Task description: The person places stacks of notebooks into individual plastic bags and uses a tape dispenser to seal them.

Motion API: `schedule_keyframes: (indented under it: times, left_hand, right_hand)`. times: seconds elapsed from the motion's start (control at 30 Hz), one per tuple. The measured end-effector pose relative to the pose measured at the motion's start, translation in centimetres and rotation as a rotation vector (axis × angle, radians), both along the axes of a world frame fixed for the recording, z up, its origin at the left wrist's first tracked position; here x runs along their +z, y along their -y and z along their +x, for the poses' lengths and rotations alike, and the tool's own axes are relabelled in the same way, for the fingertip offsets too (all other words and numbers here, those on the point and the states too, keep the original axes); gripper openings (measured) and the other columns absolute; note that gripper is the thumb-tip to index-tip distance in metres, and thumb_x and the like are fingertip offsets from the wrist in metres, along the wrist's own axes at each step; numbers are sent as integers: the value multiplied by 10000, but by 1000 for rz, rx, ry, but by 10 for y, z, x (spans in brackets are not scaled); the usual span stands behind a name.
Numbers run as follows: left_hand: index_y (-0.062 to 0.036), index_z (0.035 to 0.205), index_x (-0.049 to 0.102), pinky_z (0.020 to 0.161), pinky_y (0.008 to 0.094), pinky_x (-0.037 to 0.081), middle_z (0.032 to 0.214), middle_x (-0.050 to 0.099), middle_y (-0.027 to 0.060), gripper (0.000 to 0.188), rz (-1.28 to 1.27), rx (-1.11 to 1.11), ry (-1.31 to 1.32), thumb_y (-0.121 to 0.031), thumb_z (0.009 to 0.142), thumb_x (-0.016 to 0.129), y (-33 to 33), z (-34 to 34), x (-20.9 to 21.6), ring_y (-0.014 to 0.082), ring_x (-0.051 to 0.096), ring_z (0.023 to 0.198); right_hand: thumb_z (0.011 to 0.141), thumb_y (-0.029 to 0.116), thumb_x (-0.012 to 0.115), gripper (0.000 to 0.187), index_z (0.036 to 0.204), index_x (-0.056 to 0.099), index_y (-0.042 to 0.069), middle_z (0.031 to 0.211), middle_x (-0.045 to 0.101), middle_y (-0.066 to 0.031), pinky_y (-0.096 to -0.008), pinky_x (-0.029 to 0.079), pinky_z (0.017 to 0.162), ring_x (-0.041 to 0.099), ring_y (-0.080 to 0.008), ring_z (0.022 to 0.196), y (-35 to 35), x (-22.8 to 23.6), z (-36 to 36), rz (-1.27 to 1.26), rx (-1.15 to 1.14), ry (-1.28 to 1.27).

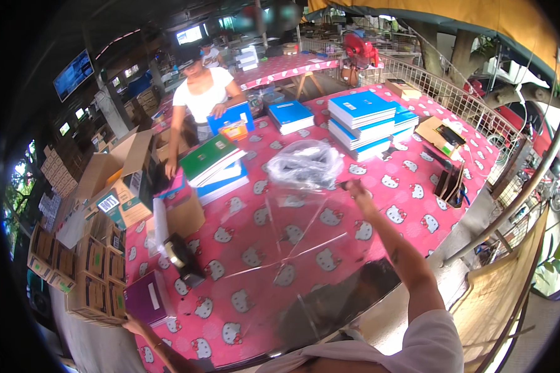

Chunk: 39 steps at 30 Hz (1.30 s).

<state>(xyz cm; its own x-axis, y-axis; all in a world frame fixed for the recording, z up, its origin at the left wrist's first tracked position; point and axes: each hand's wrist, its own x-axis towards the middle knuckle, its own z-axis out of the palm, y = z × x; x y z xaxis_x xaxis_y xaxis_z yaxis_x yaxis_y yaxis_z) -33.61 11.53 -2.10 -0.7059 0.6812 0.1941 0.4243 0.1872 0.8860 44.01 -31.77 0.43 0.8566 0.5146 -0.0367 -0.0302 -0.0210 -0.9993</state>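
Observation:
My right hand point(358, 190) reaches across the table beside a bunched heap of clear plastic point(305, 163). Its fingers are closed around something small and dark that I cannot make out. In front of me a transparent plastic sheet point(286, 260) with crossing creases lies over the pink tablecloth point(223, 234). At the near left, my left hand point(134, 324) is by the lower corner of a stack of purple notebooks point(145, 294), close to brown boxes; its fingers are too small to read. A black tape dispenser point(185, 261) stands beyond the purple stack.
A person in a white top point(206, 93) across the table handles a blue notebook point(231, 118). Green notebooks point(209, 156) and tall blue notebook stacks point(362, 118) stand on the table. Cardboard boxes point(92, 273) line the left; a dark organiser point(449, 184) sits right. A red fan point(359, 50) stands behind.

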Motion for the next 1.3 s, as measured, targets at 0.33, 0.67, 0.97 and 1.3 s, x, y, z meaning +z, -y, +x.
schedule_keyframes:
  times: [0.33,0.67,0.97,1.3]
  left_hand:
    - [-72,1066,638,884,476,448,1083,623,136,315,308,-1257,-754,-300,857,696,229,373,15,327,573,1038]
    - [-226,1541,341,1133,716,59,1616,189,214,854,-250,-1193,-914,-752,880,464,338,505,-73,468,113,1494]
    - [-243,1533,354,1144,711,84,1634,171,170,863,-224,-1413,-1048,-754,855,510,328,480,-60,423,83,1514]
    - [-247,1572,269,1175,656,49,1645,120,186,910,-234,-1569,-1074,-747,855,522,294,426,-52,425,46,1518]
  right_hand:
    - [771,736,676,1128,1562,238,61,1561,331,-199,-532,351,1095,379,-375,1380,-11,-9,406,73,-448,-94]
    - [768,675,735,965,1327,546,-89,1289,610,-202,-444,468,992,604,-305,1130,-19,20,484,15,-421,-89]
    - [681,327,882,780,1305,550,-3,1208,630,-162,-409,519,907,625,-304,1057,-63,67,444,183,-717,37]
    - [760,184,805,512,1207,587,61,1108,632,-94,-347,464,890,583,-222,1021,-87,227,253,250,-228,1221]
